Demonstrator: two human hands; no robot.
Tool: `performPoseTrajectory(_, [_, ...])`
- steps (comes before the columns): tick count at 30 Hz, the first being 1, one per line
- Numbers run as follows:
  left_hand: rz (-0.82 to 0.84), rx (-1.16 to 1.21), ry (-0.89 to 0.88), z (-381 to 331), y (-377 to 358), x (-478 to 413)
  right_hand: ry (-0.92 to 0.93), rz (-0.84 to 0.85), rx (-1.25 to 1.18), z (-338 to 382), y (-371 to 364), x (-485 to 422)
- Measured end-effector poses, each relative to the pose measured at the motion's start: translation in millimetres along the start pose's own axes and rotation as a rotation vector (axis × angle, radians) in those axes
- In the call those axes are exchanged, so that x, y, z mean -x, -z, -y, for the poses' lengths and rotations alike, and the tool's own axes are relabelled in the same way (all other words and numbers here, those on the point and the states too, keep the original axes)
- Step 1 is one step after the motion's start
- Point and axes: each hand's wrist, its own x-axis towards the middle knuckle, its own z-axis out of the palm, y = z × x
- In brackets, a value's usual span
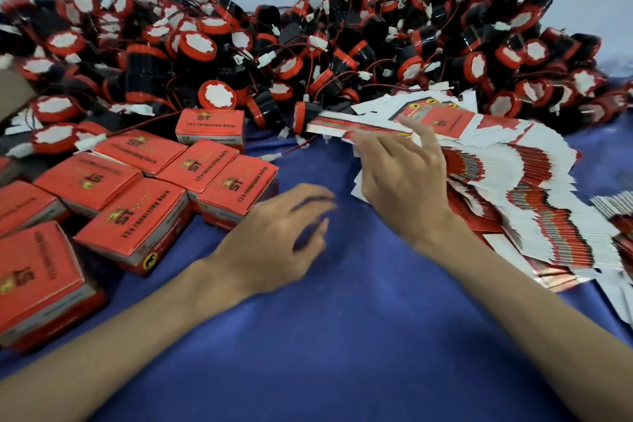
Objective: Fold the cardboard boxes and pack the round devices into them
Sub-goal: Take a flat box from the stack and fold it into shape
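A big heap of round black-and-red devices (pixel 308 44) with wires fills the back of the blue cloth. A fanned stack of flat red-and-white cardboard boxes (pixel 534 188) lies at the right. My right hand (pixel 400 175) holds one flat box (pixel 356 128) by its near edge, lifted off the top of that stack; the index finger sticks up. My left hand (pixel 281 233) hovers over the cloth, fingers loosely curled and blurred, holding nothing. Several folded, closed red boxes (pixel 137 202) stand at the left.
The blue cloth (pixel 342 336) covers the work surface in front of me. A brown cardboard edge (pixel 13 92) shows at the far left. More flat boxes (pixel 616 216) lie at the right edge.
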Motion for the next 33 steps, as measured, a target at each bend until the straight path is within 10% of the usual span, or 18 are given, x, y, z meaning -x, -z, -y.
performPoseTrajectory(4, [-0.026,0.519,0.534,0.2,-2.0,-5.1,-0.008,-0.128,-0.554,32.3,20.2,20.1])
performPoseTrajectory(10, [-0.261,0.975,0.701,2.4,-10.3,-3.7,-0.766,-0.083,-0.905,35.8,24.1,16.8])
performPoseTrajectory(19, [-0.318,0.597,0.637,-4.3,-6.7,-6.5,-0.73,0.324,-0.609,23.4,13.6,19.9])
performPoseTrajectory(25, [-0.116,0.554,0.217,-9.3,-0.3,-1.9,-0.571,0.497,-1.229,47.3,30.9,17.9])
performPoseTrajectory(33, [-0.077,0.761,0.227,-3.5,-1.5,-2.1,-0.814,0.391,-1.371,48.9,29.2,23.8])
